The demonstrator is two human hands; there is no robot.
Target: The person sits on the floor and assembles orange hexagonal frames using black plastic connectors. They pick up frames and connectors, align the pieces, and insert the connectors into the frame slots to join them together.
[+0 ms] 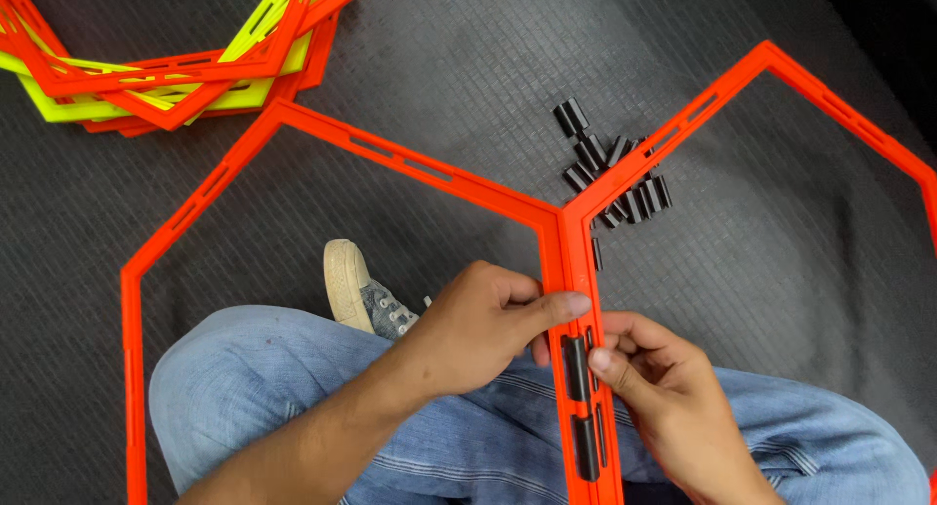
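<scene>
Two orange hexagon frames lie side by side on my lap, the left frame and the right frame, their straight edges pressed together at the middle. My left hand pinches the joined edges from the left, thumb across both. My right hand grips them from the right, thumb pressing a black clip that spans the two edges. A second black clip sits lower on the same joint.
A pile of several loose black clips lies on the dark ribbed mat, partly under the right frame. A stack of orange and yellow hexagon frames sits at the top left. My shoe shows inside the left frame.
</scene>
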